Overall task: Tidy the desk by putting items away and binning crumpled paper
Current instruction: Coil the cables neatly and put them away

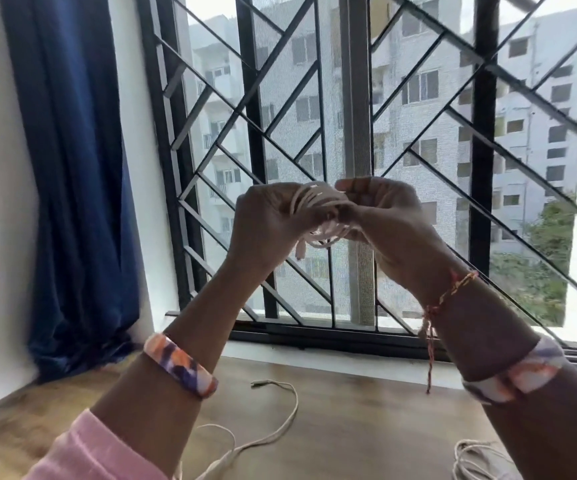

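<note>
Both my hands are raised in front of the window, close together, holding a coil of white cable (318, 216). My left hand (266, 226) grips the coil's left side with curled fingers. My right hand (384, 216) pinches the coil's right side, thumb on top. A loose end of the coil hangs just below my left hand. Another white cable (280, 424) lies on the wooden desk (349, 427) below, its plug end pointing left. A further bundle of white cable (477, 462) sits at the desk's lower right, partly hidden by my right arm.
A window with a black diagonal grille (349, 98) fills the background. Against the white wall on the left hangs a blue curtain (72, 168), reaching down to the desk's back left corner. The window sill (314, 351) runs along the desk's far edge.
</note>
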Available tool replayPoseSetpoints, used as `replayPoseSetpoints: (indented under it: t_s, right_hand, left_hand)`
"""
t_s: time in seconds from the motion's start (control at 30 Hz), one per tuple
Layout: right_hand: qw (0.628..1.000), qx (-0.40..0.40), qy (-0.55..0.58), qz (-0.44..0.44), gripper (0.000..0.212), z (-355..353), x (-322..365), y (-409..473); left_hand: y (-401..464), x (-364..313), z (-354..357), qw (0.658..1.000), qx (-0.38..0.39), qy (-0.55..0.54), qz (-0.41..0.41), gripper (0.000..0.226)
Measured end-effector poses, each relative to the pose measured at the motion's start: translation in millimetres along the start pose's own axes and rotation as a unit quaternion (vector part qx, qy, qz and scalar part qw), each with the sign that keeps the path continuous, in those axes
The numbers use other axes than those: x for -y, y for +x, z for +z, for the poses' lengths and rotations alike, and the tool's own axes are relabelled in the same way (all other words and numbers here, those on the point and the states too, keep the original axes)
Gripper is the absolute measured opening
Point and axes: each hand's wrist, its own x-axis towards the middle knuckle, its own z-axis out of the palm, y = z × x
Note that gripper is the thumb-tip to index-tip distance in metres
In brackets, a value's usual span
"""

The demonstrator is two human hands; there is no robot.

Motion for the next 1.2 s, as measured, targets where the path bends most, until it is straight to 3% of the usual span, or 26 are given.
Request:
replayPoseSetpoints:
  t_s: [0.07,0.2,0.33,0.43,0.5,0.57,0.63,0.7,0.83,0.93,1.07,1.2]
  right_hand:
    - [0.999,0.021,-0.003,0.044,0.030,-5.7,4.0,0.2]
    - [0.980,0.075,0.105,0.151,0.050,-16.8,6.5,2.1]
    - [0.968,0.129,0.176,0.124,0.049,-19.0,-2.1,-2.9]
    - [0.987,0.152,0.049,0.021,0.046,-12.1,-12.7,-5.4]
    - [0.982,0.090,-0.132,-0.102,0.036,-9.5,-19.7,-3.3]
    - [0.926,0.015,-0.303,-0.224,0.025,-8.2,-24.7,0.1]
    - [0.888,-0.040,-0.355,-0.288,0.015,-9.0,-26.2,3.3]
    - [0.902,-0.068,-0.310,-0.293,0.010,-9.0,-26.7,4.3]
    - [0.985,-0.084,-0.041,-0.144,0.020,-0.4,-18.6,-1.8]
    - [0.993,-0.081,0.072,-0.046,0.025,-2.0,-11.8,0.9]
    - [0.975,-0.040,0.206,0.077,0.022,7.0,-9.0,6.8]
    - [0.973,-0.018,0.206,0.101,0.017,11.9,-12.2,5.2]
  left_hand:
    - [-0.6,1.3,-1.2,1.000,0.006,0.014,0.003,0.021]
    - [-8.5,0.9,8.1,0.999,0.033,0.022,-0.021,0.018]
    - [-13.4,0.6,10.0,0.980,0.079,-0.080,-0.163,0.024]
    - [-12.7,-4.1,15.2,0.971,0.101,-0.065,-0.206,0.021]
    - [-10.7,-5.8,16.7,0.971,0.100,-0.046,-0.213,0.016]
    - [-9.6,-3.4,16.1,0.969,0.099,-0.038,-0.223,0.017]
    - [-11.1,-0.6,15.2,0.966,0.098,-0.028,-0.238,0.021]
    - [-13.3,2.1,15.2,0.970,0.074,0.000,-0.231,0.024]
    - [-15.8,-5.1,15.8,0.988,-0.002,0.109,-0.111,0.021]
    - [-20.1,-18.9,14.3,0.992,-0.045,0.113,-0.014,0.016]
    - [-20.4,-25.4,8.6,0.994,-0.073,0.082,0.004,0.018]
    - [-20.7,-28.1,7.8,0.990,-0.076,0.115,0.018,0.017]
